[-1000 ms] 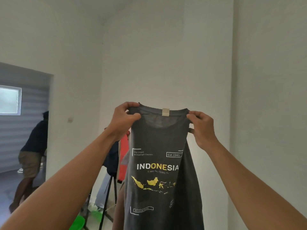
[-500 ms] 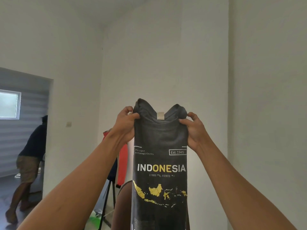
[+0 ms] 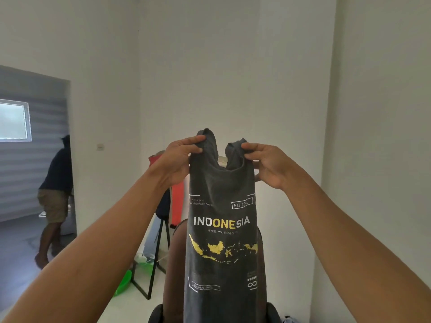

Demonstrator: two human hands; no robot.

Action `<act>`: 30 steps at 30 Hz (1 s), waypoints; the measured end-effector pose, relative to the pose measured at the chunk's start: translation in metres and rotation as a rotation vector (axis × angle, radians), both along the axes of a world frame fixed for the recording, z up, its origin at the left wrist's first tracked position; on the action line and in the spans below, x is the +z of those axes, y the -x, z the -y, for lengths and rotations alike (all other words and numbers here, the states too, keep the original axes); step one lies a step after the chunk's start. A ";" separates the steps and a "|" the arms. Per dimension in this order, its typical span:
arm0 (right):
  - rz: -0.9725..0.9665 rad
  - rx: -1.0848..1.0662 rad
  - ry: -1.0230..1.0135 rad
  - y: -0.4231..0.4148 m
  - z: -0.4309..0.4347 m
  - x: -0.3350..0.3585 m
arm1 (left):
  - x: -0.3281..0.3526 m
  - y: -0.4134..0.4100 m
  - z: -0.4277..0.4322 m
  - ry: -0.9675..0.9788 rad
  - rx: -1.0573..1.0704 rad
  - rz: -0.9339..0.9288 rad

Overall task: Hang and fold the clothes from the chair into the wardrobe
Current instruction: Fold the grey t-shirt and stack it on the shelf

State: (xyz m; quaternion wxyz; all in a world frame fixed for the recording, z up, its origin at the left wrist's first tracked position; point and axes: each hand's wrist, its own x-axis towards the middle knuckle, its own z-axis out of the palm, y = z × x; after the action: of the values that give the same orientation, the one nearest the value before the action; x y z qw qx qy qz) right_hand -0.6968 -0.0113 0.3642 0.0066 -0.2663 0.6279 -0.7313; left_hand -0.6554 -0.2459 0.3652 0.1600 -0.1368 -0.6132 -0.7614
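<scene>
A dark grey T-shirt [image 3: 221,264] with "INDONESIA" and a yellow map printed on it hangs upright in front of me, folded narrow lengthwise. My left hand [image 3: 177,162] pinches its left shoulder beside the collar, and my right hand [image 3: 268,164] pinches the right shoulder. Both shoulder tips stick up above my fingers. A brown chair back [image 3: 173,264] shows behind the shirt's lower left edge. The wardrobe is out of view.
A black-framed rack [image 3: 161,241] with red and dark clothes stands by the white wall [image 3: 233,78]. A green basin [image 3: 123,285] lies on the floor beside it. A person [image 3: 56,197] stands in the doorway at the left.
My hands have drawn closer together and shifted to the shoulder tips. The collar now sags lower between them, and the shirt looks narrower.
</scene>
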 end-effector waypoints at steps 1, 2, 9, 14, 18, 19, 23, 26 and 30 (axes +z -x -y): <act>0.040 0.033 0.015 0.003 -0.001 -0.006 | -0.007 0.003 0.002 -0.012 -0.006 0.015; 0.082 0.071 0.044 0.006 -0.001 -0.012 | -0.014 0.007 0.003 -0.030 -0.016 0.027; 0.260 0.032 -0.022 0.039 0.009 -0.073 | -0.077 0.046 0.016 -0.020 0.046 0.182; 0.555 -0.063 0.015 0.073 0.030 -0.122 | -0.124 0.076 0.023 0.132 0.050 0.414; 0.694 -0.124 0.137 0.106 0.053 -0.175 | -0.166 0.109 0.031 0.053 0.043 0.535; 0.713 -0.132 0.152 0.113 0.057 -0.188 | -0.177 0.116 0.033 0.031 0.037 0.549; 0.765 -0.134 0.171 0.137 0.073 -0.231 | -0.215 0.138 0.039 -0.009 0.019 0.598; 0.763 -0.123 0.155 0.150 0.080 -0.254 | -0.238 0.150 0.046 -0.032 0.028 0.599; 0.770 -0.128 0.110 0.155 0.084 -0.271 | -0.257 0.153 0.052 -0.019 -0.010 0.578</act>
State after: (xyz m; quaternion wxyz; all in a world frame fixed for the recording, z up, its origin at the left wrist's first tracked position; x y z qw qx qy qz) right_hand -0.8521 -0.0955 0.0929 0.1817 0.0673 0.5545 -0.8093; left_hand -0.8080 -0.2976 0.1078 -0.0238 0.0844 -0.6255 -0.7753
